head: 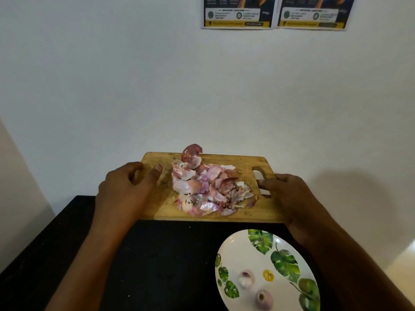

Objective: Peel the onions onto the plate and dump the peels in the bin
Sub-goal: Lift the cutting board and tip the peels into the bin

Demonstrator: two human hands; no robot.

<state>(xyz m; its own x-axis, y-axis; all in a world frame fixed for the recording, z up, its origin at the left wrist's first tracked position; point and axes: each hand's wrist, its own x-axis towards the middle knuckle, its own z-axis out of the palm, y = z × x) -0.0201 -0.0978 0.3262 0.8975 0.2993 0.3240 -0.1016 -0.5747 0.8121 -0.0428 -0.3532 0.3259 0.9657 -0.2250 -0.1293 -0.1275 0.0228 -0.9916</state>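
A wooden cutting board (157,205) is held up above the black table, carrying a heap of pink and purple onion peels (208,187). My left hand (125,189) grips the board's left edge, thumb on top. My right hand (289,196) grips the right end, with fingers at the handle slot (260,176). Lower right, a white plate with green leaf prints (280,254) holds two peeled onions, one (246,278) beside the other (264,298). No bin is in view.
The black table (157,265) fills the lower part of the view, standing against a white wall (202,86). Two posters (238,12) hang high on the wall. A pale floor or surface (402,261) shows at the right edge.
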